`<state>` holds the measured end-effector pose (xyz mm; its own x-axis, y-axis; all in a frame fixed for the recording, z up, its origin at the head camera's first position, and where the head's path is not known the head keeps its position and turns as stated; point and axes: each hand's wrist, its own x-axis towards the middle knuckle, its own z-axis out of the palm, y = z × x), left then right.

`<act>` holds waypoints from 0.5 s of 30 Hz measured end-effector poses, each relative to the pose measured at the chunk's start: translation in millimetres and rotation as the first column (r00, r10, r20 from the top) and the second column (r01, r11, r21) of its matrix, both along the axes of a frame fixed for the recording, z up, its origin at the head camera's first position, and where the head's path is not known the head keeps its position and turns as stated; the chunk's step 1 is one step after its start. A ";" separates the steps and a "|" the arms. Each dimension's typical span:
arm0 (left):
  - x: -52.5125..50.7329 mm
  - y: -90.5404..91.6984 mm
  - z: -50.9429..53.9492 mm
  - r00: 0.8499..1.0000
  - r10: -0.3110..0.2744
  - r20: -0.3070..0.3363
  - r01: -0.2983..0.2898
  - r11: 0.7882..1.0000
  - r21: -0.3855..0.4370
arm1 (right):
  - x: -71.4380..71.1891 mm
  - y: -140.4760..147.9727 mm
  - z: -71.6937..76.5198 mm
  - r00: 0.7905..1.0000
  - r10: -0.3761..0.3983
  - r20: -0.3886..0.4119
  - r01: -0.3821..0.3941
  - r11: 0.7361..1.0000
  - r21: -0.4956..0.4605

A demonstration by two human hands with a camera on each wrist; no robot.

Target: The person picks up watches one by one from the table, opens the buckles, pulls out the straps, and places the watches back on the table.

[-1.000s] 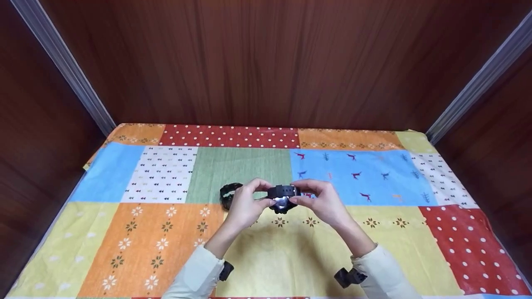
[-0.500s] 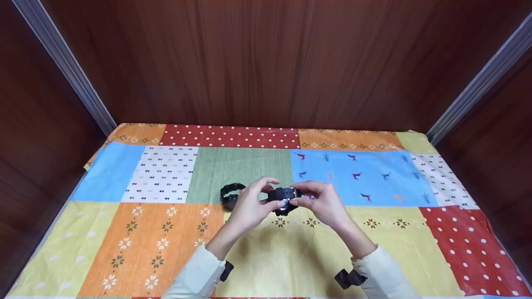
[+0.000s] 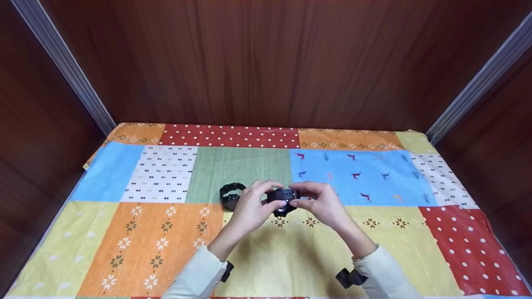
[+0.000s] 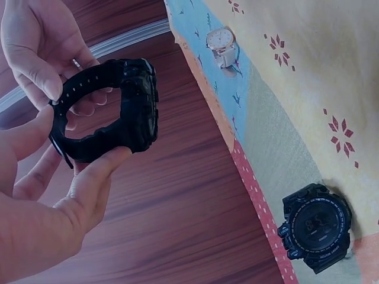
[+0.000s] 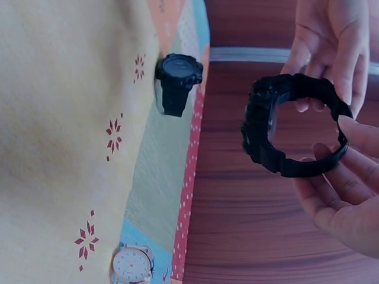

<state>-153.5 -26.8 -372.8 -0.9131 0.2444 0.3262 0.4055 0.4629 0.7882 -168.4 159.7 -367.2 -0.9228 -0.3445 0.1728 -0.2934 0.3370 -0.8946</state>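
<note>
— Fingers [image 4: 89, 183] of the left hand [image 3: 251, 207] and right hand [image 3: 323, 203]: holding what?
— Both grip one chunky black wristwatch [image 4: 139, 106], raised above the patchwork-covered worktop [image 3: 166, 249].
— How much is done?
— Its black strap [image 4: 95, 144] forms a loop; whether fastening remains can't be told. A round black digital watch [image 4: 318, 226] and a white-dialled, pale-strapped watch [image 5: 131, 264] lie apart, unheld.

Well behind your bare fingers [image 4: 89, 186], you wear pale cream sleeves: the left sleeve [image 3: 196, 274] looks fairly smooth, the right sleeve [image 3: 384, 272] creases slightly at its end. Behind the fingers too, along the inner sides, sit black, blocky cameras: the left camera [image 3: 227, 272] partly hidden by cloth, the right camera [image 3: 351, 278] showing two rounded chunks.
</note>
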 end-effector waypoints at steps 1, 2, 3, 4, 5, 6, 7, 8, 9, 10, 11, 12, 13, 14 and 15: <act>0.2 0.1 -0.2 1.000 0.000 -0.008 0.000 1.000 0.000 | 0.0 0.1 -0.4 1.000 0.004 -0.001 -0.004 1.000 0.004; 0.3 0.0 -0.7 1.000 0.000 -0.014 0.000 1.000 0.000 | -0.1 0.2 -0.7 1.000 0.006 -0.003 -0.006 1.000 0.007; 0.4 -0.1 -1.0 1.000 -0.001 -0.016 0.001 1.000 0.002 | -0.1 0.3 -0.9 1.000 0.008 -0.005 -0.008 1.000 0.011; 0.5 -0.1 -1.1 1.000 -0.001 -0.017 0.001 1.000 0.004 | -0.2 0.4 -1.0 1.000 0.007 -0.007 -0.007 1.000 0.017; 0.4 -0.2 -1.7 1.000 -0.001 -0.015 0.001 1.000 0.007 | -0.3 0.5 -1.3 1.000 0.006 -0.008 -0.005 1.000 0.023; 0.4 -0.3 -1.9 1.000 0.000 -0.013 0.001 1.000 0.010 | -0.4 0.7 -1.4 1.000 0.003 -0.009 -0.003 1.000 0.028; 0.3 -0.4 -2.3 1.000 0.001 -0.011 -0.001 1.000 0.012 | -0.5 0.8 -1.3 1.000 0.001 -0.007 -0.001 1.000 0.031; 0.2 -0.6 -2.3 1.000 0.002 -0.009 -0.002 1.000 0.017 | -0.5 0.9 -1.2 1.000 0.000 -0.005 0.000 0.999 0.032; 0.1 -0.7 -2.3 1.000 0.003 -0.007 -0.003 1.000 0.022 | -0.5 1.0 -1.0 1.000 0.000 -0.003 0.000 0.999 0.034; 0.1 -0.9 -1.9 1.000 0.005 -0.004 -0.005 1.000 0.027 | -0.6 1.1 -0.9 1.000 -0.003 -0.002 0.003 0.999 0.035; 0.1 -1.1 -1.7 1.000 0.006 -0.001 -0.006 0.999 0.032 | -0.7 1.2 -0.9 1.000 -0.005 -0.001 0.005 0.999 0.036; 0.1 -1.3 -1.6 1.000 0.008 0.001 -0.008 0.999 0.037 | -0.6 1.2 -0.5 1.000 -0.008 0.003 0.008 0.999 0.037; 0.1 -1.7 -1.5 1.000 0.008 0.005 -0.009 0.999 0.042 | -0.7 1.4 -0.4 1.000 -0.007 0.001 0.007 0.999 0.037; 0.2 -2.0 -1.4 1.000 0.008 0.008 -0.008 0.999 0.047 | -0.5 1.4 0.0 1.000 -0.008 0.003 0.008 0.999 0.038; 0.4 -2.4 -1.4 1.000 0.007 0.010 -0.007 0.999 0.051 | -0.4 1.4 0.1 1.000 -0.009 0.003 0.009 0.999 0.040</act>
